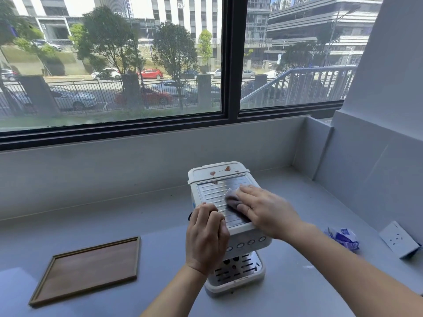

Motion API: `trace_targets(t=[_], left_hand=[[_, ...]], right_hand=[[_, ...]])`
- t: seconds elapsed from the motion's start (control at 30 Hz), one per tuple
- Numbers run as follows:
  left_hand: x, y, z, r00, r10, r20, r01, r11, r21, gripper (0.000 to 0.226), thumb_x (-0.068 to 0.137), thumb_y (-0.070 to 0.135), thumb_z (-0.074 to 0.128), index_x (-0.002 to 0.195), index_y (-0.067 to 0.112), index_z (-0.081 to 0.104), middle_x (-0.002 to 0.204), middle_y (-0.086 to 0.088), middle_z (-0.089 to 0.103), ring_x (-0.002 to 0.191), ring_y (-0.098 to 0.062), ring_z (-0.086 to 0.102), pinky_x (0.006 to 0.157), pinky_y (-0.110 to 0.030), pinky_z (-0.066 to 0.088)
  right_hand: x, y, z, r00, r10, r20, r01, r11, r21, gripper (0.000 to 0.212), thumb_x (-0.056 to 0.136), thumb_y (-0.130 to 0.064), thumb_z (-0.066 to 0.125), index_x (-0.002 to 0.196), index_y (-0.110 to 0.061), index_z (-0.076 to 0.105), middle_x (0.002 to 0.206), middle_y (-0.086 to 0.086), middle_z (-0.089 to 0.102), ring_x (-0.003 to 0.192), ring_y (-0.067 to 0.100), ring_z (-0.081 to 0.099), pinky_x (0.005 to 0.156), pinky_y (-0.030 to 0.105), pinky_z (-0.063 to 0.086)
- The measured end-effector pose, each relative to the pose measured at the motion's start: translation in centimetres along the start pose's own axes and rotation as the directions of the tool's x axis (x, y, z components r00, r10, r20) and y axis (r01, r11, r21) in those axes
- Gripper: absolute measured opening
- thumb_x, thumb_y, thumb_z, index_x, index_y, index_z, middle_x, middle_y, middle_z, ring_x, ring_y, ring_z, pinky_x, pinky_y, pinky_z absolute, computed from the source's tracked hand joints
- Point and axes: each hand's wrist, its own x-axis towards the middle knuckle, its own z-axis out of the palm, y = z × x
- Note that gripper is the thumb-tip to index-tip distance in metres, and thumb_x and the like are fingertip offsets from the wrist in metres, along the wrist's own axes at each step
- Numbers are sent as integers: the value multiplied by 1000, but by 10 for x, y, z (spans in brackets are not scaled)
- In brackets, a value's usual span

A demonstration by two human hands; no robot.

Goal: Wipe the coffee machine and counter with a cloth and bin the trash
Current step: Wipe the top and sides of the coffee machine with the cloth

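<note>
The coffee machine (247, 234), white with a ribbed metal top plate, stands upright on the grey counter (114, 213). The cloth (231, 199), greyish-purple and bunched, lies on that plate under the right fingers (248, 193). The trash (343, 237), a crumpled blue-and-white wrapper, lies on the counter well right of them.

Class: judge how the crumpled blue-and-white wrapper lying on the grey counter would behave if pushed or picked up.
The crumpled blue-and-white wrapper is probably very light and floppy: its thin creased folds hold no firm shape. Pushed, it would likely skid across the smooth grey counter rather than roll. It looks unlikely to break.
</note>
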Motion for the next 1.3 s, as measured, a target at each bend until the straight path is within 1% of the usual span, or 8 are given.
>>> trace_targets(t=[0.13,0.37,0.47,0.57,0.7,0.9,1.07,1.3], left_hand=[[0,0,0,1000,15,-4,-15,1000,13,23,94,14,43,77,6,55,91,-9,56,83,-31,51,77,-40,48],[1,-2,1,999,35,-22,-35,999,15,27,96,16,41,76,6,56,93,-10,59,85,-32,53,87,-43,50],[0,-1,0,1000,17,-26,-17,1000,12,27,96,17,41,76,6,55,91,-9,57,84,-31,52,81,-40,49],[0,-1,0,999,12,-32,-11,1000,10,26,95,16,42,76,6,56,93,-10,58,84,-32,53,79,-39,48],[0,-1,1,1000,7,-24,-7,1000,3,18,91,12,46,76,6,56,94,-10,58,86,-32,54,80,-40,49],[1,0,-1,1000,-6,-7,7,1000,8,20,91,14,44,77,5,56,92,-9,57,83,-31,52,77,-40,48],[0,-3,1,1000,5,-8,-5,1000,-3,19,90,13,45,77,6,56,94,-8,57,85,-30,52,76,-39,48],[-1,-3,1,1000,-18,-10,18,999,-28,19,91,14,43,77,7,55,93,-6,54,86,-28,51,76,-39,47]], right_hand=[[39,-2,-8,986,165,27,-165,986,19,42,101,-52,32,135,-32,47,147,-3,43,141,20,31,113,36,28],[27,3,-8,988,-94,120,93,996,19,48,87,-73,12,134,-65,14,156,-16,33,145,8,26,115,32,26],[50,6,-9,996,51,73,-51,999,-1,42,100,-56,28,141,-50,36,157,-7,33,145,14,25,119,32,19],[51,-17,4,998,-12,61,15,999,-49,44,101,-47,32,142,-31,37,157,3,31,145,20,23,119,30,12],[31,-3,5,983,-117,145,118,993,1,54,99,-57,24,150,-39,22,163,-8,17,149,10,12,117,24,5],[47,-1,0,994,96,55,-96,995,-15,50,101,-52,26,148,-35,31,161,-4,24,149,14,16,121,29,10],[18,-2,8,990,-127,68,130,991,-42,53,96,-60,19,145,-40,25,160,-7,26,147,13,21,115,23,8],[55,5,-1,953,298,44,-299,954,18,40,103,-41,30,136,-22,43,156,6,31,141,26,32,111,39,30]])
